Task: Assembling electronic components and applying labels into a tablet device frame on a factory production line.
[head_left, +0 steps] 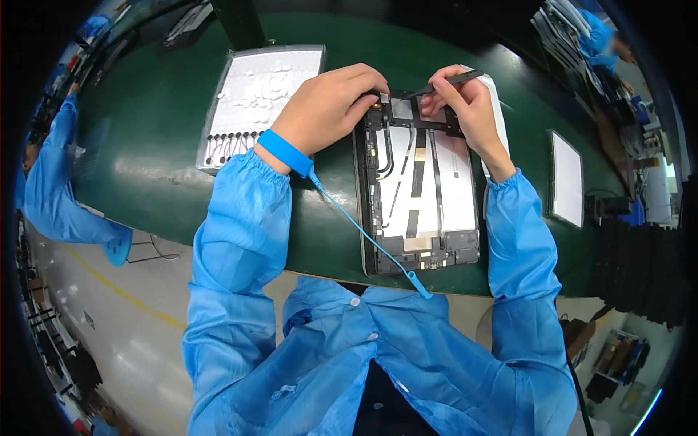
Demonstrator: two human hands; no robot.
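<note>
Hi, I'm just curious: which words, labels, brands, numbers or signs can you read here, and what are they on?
None can be read.
Opened flat device: a small dark square on its white inside, too small to make out.
White sheet under the scattered white pieces: any marks are too faint and small.
Dark slim tool in the right hand: no legible lettering.
Blue wrist strap: no lettering visible.

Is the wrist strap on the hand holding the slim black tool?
No, the blue wrist strap circles the left wrist, while the right hand holds the slim black tool.
</note>
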